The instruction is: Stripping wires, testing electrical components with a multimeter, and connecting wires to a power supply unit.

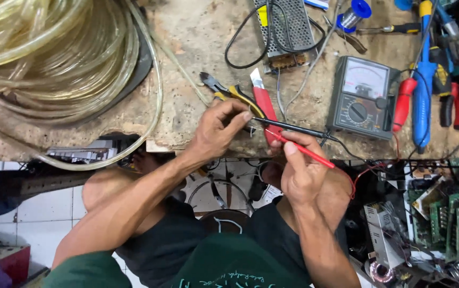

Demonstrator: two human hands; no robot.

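Pinching the black probe (pixel 288 128) between thumb and forefinger, the left hand (pixel 216 133) hovered over the edge of the worn workbench (pixel 197 32). The right hand (pixel 301 170) grasped the red probe (pixel 307 153), its tip meeting the black one's just beside a red utility knife (pixel 264 104). Both leads ran to the grey analogue multimeter (pixel 363 96) nearby. Yellow-handled cutters (pixel 224 89) lay behind the fingers, and coiled clear tubing (pixel 53 53) filled the far left.

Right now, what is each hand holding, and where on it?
Left hand pinches the black probe near its tip end. Right hand grips the red probe along its shaft.
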